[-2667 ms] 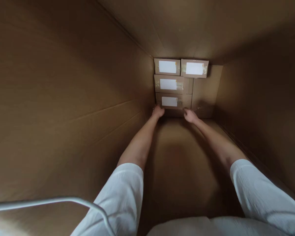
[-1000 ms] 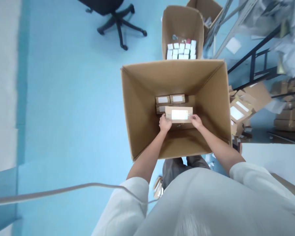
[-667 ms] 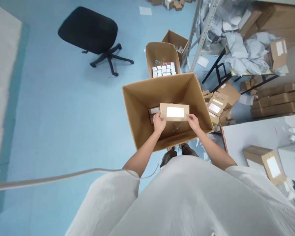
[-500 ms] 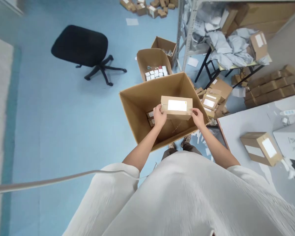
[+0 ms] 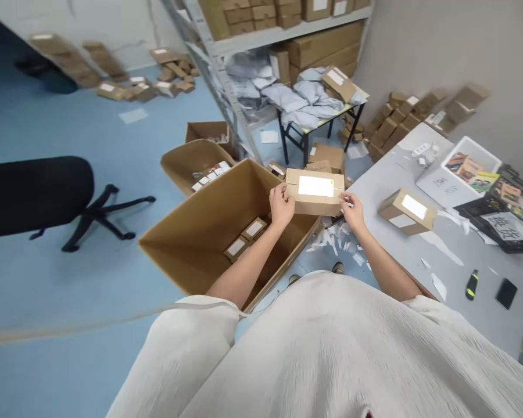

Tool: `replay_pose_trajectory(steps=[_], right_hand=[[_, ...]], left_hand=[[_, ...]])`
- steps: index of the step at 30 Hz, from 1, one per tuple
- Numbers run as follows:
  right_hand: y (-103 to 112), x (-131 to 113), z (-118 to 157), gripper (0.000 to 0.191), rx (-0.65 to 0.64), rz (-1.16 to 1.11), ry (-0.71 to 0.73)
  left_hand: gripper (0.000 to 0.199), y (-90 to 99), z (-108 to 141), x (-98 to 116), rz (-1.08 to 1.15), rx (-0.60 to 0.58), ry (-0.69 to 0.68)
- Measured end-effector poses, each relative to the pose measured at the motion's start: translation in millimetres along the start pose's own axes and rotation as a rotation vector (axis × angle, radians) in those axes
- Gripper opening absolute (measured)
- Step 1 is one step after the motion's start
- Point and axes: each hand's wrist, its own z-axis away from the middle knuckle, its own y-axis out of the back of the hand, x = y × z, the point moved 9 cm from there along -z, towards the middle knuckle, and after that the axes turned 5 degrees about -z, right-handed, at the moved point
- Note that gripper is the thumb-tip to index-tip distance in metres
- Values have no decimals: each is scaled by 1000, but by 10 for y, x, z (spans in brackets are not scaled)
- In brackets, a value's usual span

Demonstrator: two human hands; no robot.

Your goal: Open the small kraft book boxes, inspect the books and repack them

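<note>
Between my two hands is a small cardboard box (image 5: pixel 316 206) with a white label on its upper face. My left hand (image 5: pixel 282 207) grips its left end, fingers closed on the edge. At the opposite end my right hand (image 5: pixel 352 209) pinches the corner with thumb and fingers. The held box is over the right edge of a large open carton (image 5: pixel 187 232). Inside that carton lie labelled small boxes (image 5: pixel 236 248), partly covered by my left forearm.
A grey table (image 5: pixel 453 244) on the right bears another labelled box (image 5: pixel 407 212), a white bin (image 5: pixel 459 174), a black crate (image 5: pixel 512 223), a marker (image 5: pixel 471 285) and a phone (image 5: pixel 506 294). An office chair (image 5: pixel 39 197) stands left. Behind are a metal shelf (image 5: pixel 283 32) and a parcel-covered folding table (image 5: pixel 307 121).
My view has turned to the right, bringing more of the grey table into sight. The held box has gone from over the large carton's middle to its right edge, still in both hands.
</note>
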Motion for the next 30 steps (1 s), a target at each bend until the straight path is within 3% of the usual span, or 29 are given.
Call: replay_pose_trajectory(steps=[3, 7, 10, 14, 23, 27, 30], right_hand=[[598, 228, 6, 39, 120, 60, -31], [1319, 621, 111, 34, 223, 144, -94], [1750, 954, 248, 30, 277, 191, -186], [2178, 1306, 458, 28, 320, 245, -287], [2854, 1765, 805, 28, 363, 287, -379], [2965, 1830, 841, 23, 333, 276, -378], [2958, 1823, 872, 32, 338, 296, -400]], left_hand=[[60, -621, -18, 358, -1, -95, -48], [59, -1487, 159, 724, 7, -245, -65], [62, -2066, 382, 878, -6, -346, -62], [65, -2677, 677, 944, -43, -458, -47], [57, -3597, 1048, 1164, -91, -656, -106], [55, -3865, 1116, 1326, -108, -711, -175], [54, -3955, 1126, 1360, -108, -727, -192]])
